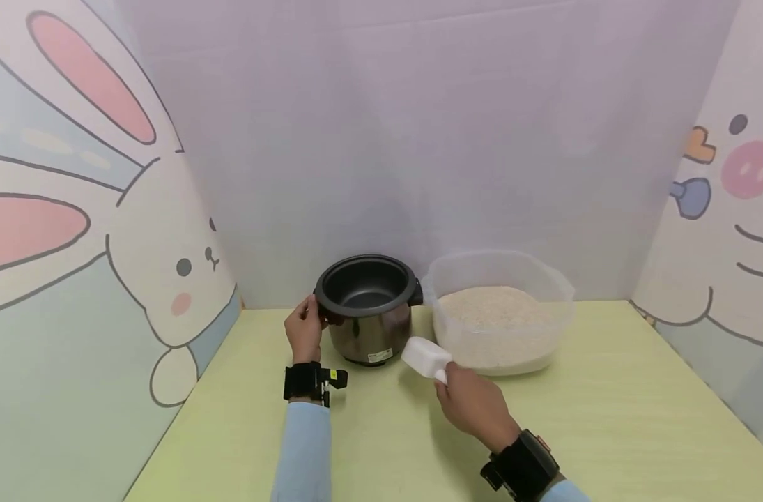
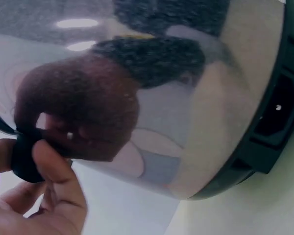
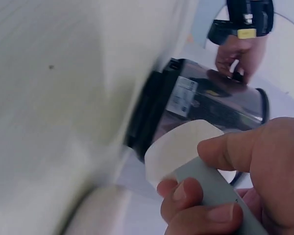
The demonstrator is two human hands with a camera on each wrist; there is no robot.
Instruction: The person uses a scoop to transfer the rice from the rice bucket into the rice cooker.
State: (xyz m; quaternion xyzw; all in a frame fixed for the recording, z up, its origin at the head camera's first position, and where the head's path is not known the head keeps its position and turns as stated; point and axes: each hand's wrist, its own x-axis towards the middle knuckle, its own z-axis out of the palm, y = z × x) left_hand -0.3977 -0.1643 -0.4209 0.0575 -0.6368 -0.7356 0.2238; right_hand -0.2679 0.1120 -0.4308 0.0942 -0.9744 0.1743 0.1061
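A lidless rice cooker (image 1: 362, 331) with a shiny metallic body and dark inside stands upright near the back wall. My left hand (image 1: 304, 331) is at its left side; the left wrist view shows thumb and fingers pinching the small black side handle (image 2: 27, 159). My right hand (image 1: 478, 404) grips a white scoop (image 1: 425, 357) by its handle, thumb along the top, as the right wrist view shows. The scoop is held in front of the gap between cooker and tub, its inside hidden. A clear plastic tub (image 1: 559, 317) of pale rice (image 1: 494, 310) stands right of the cooker.
The pale yellow-green table (image 1: 613, 418) runs back to a plain lilac wall cloth (image 1: 381, 139). Side panels with a cartoon rabbit (image 1: 149, 279) on the left and another cartoon animal (image 1: 695, 265) on the right flank the table.
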